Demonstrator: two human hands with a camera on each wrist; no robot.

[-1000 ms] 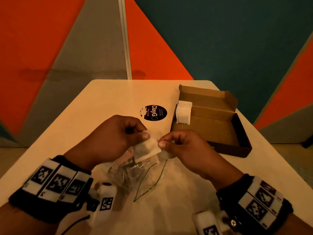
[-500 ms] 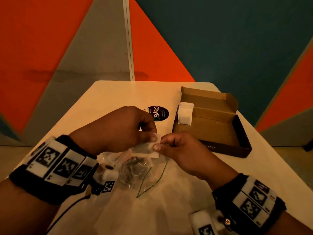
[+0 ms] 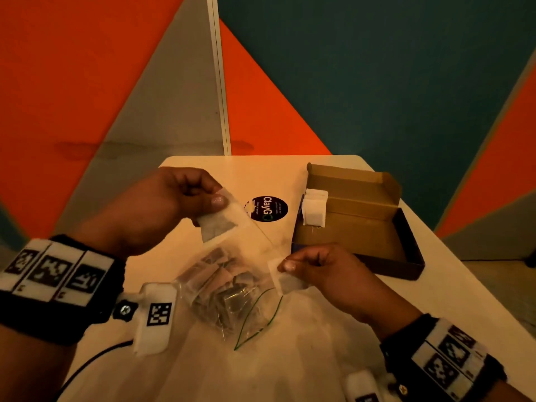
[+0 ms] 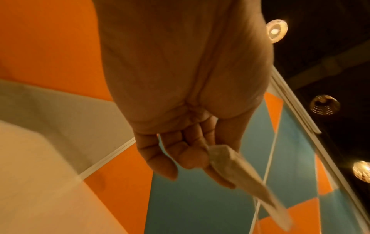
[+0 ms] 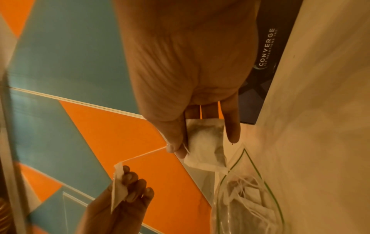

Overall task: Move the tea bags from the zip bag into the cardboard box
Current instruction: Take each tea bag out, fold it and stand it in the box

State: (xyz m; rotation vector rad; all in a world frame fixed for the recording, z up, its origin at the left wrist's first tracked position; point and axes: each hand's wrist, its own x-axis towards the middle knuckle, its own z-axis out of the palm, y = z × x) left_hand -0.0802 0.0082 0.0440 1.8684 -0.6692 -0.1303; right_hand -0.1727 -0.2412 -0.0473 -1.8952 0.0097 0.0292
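Observation:
My left hand (image 3: 203, 203) pinches one white tea bag (image 3: 222, 223) raised above the table, seen blurred in the left wrist view as a tea bag (image 4: 240, 171). My right hand (image 3: 293, 264) pinches a second tea bag (image 3: 285, 278), the same tea bag (image 5: 206, 145) in the right wrist view. A thin string (image 5: 146, 154) stretches between the two bags. The clear zip bag (image 3: 229, 294) with a green seal line lies open between my wrists, holding several tea bags. The open cardboard box (image 3: 362, 224) sits at the right with tea bags (image 3: 314, 208) stacked at its left wall.
A round black sticker (image 3: 268, 208) lies on the cream table (image 3: 203, 367) behind the zip bag. The table's right edge runs just past the box. Orange, grey and teal wall panels stand behind.
My hands have pulled apart: the left rose up and left with one tea bag, the right dropped back toward the box's near corner with another. The string is now stretched between them.

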